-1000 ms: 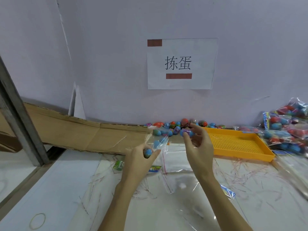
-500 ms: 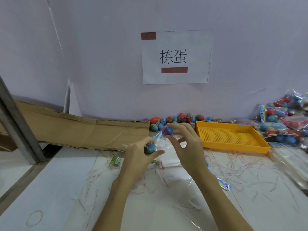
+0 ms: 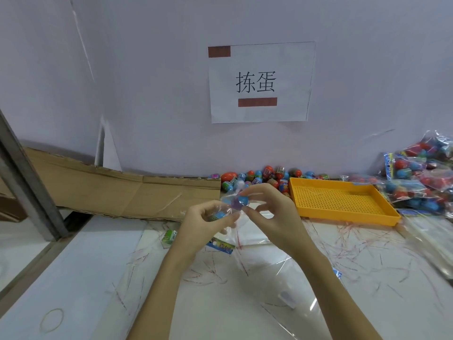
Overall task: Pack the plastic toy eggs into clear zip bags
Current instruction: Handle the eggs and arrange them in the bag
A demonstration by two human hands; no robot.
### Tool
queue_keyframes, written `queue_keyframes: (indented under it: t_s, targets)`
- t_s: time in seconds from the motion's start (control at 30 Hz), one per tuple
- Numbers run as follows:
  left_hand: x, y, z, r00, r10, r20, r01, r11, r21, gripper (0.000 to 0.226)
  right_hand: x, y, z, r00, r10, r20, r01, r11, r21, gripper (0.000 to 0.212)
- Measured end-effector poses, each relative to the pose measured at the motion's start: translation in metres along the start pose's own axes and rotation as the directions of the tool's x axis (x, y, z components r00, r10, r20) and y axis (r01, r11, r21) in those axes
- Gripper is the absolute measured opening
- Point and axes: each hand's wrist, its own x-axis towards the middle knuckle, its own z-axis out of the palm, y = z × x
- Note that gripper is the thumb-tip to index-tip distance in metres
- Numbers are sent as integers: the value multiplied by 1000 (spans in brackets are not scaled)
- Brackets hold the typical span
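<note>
Table [image 3: 73, 271] big, white. Yellow tray [image 3: 343, 217] at 2 o'clock from hands, no eggs inside. Loose egg pile [image 3: 259, 176] by wall at 12 o'clock. Right hand [image 3: 274, 217] pinches blue-purple egg [image 3: 241, 201] at bag mouth. Left hand [image 3: 206, 224] grips clear bag [image 3: 226, 204] with blue egg [image 3: 217, 215] already inside. Step, I think: filling bag. Next: push egg in, let go, reach to pile for more.

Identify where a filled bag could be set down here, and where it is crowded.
Free: the yellow tray, holding nothing, and the white tabletop left of both hands, above the rubber band. Crowded: loose eggs along the wall, packed bags far right.
</note>
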Motion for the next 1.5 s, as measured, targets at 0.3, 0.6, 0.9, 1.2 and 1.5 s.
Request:
queue_keyframes:
  t_s: [0.3, 0.6, 0.9, 1.2, 1.5]
  targets:
    - [-5, 9, -6, 981, -92, 172, 129, 968, -217, 33, -1, 5, -3, 996, 28, 88, -33, 998, 55, 19]
    - [-3, 6, -6, 979, -178, 101, 197, 955, -221, 33, -2, -2, -1, 969, 63, 240, -74, 997, 38, 17]
    - [-1, 9, -14, 923, -281, 262, 383, 724, -573, 56, -3, 10, 3, 991, 136, 17, -135, 990, -44, 15]
    - [5, 0, -7, 919, -366, 148, 373, 683, -628, 36, -5, 12, 8, 971, 223, 88, -228, 973, 44, 10]
    - [4, 5, -1, 918, -384, 101, 327, 584, -743, 46, -6, 7, 14, 981, 192, -3, -192, 981, -39, 13]
